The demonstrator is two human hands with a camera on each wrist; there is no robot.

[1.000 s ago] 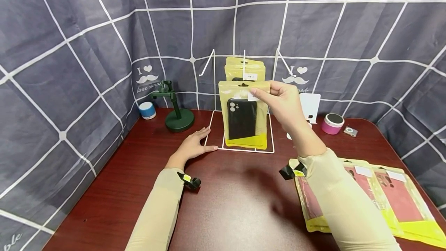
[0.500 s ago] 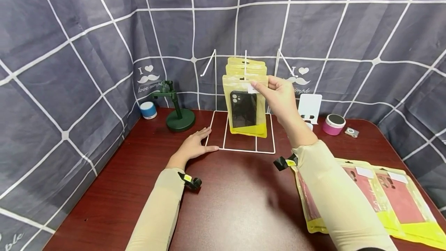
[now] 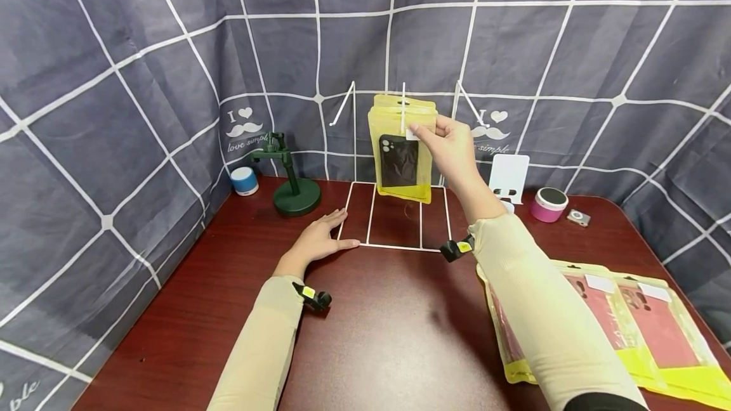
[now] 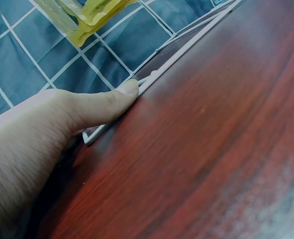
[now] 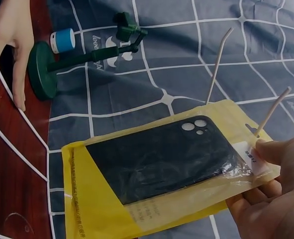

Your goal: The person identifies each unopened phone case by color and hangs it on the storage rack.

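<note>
Two hands work at a white wire rack (image 3: 394,246) standing on a dark red desk (image 3: 377,328). Up ahead, the right hand (image 3: 451,148) pinches the top corner of a yellow packet (image 3: 402,157) holding a black phone case, thumb and fingers closed on its white label. The packet's hang hole sits at the rack's middle hook (image 3: 403,110); the right wrist view shows the hook tip just beside the hole, and I cannot tell whether it has passed through. More yellow packets hang on the same hook directly behind it. The left hand (image 3: 320,240) lies flat with fingers straight, its thumb pressing the rack's base wire near the left front corner.

Judging by this, the hanging is nearly done: the packet is at the hook but the hand has not let go. Several packets with red cases (image 3: 617,322) lie on the desk beneath the right forearm, not yet hung.

Compared with a second ago, the packet has travelled away from the person and upward, from in front of the rack base to against the hanging stack; the left hand has stayed put
</note>
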